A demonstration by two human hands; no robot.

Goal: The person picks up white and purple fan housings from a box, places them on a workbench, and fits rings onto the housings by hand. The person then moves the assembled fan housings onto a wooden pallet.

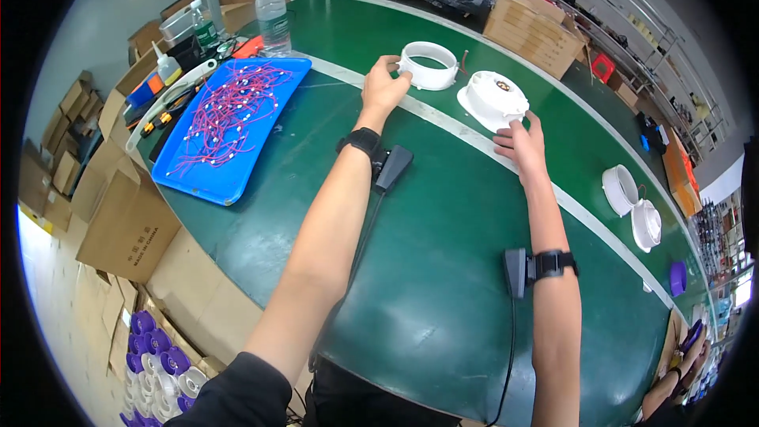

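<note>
My left hand reaches to the near left side of a white plastic ring, its thumb and fingertips curled against the rim. The ring rests on the green table beyond the pale stripe. Right of it sits a round white plastic housing with a flange and a small metallic centre. At the housing's near right edge is my right hand, fingers spread, the fingertips close to or touching it. A short reddish wire stands by the ring. Both wrists wear black straps with small dark boxes and cables.
A blue tray of pink-purple wires lies at left, beside bottles and tools. Another white ring and white housing lie far right near a purple part. Cardboard boxes stand beyond; another person's hands show lower right.
</note>
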